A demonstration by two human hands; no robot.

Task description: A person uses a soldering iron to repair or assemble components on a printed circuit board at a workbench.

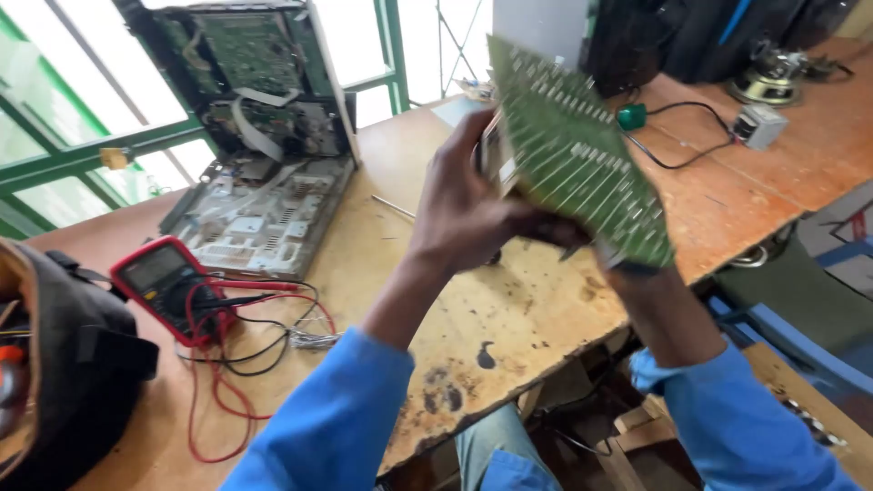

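Note:
I hold a green circuit board (pixel 573 150) up over the wooden workbench (pixel 509 318), its solder side with rows of silvery points facing me. My left hand (pixel 459 214) grips the board's left edge, fingers wrapped behind it. My right hand (pixel 600 250) is mostly hidden behind the board's lower right corner, where only its fingertips and wrist show, gripping the board from below. Both arms wear blue sleeves.
An opened grey device (pixel 264 136) with exposed boards and a ribbon cable stands at the back left. A red multimeter (pixel 164 286) with red and black leads lies left of my arm. A black bag (pixel 64 364) sits at far left. Small parts and cables lie at back right.

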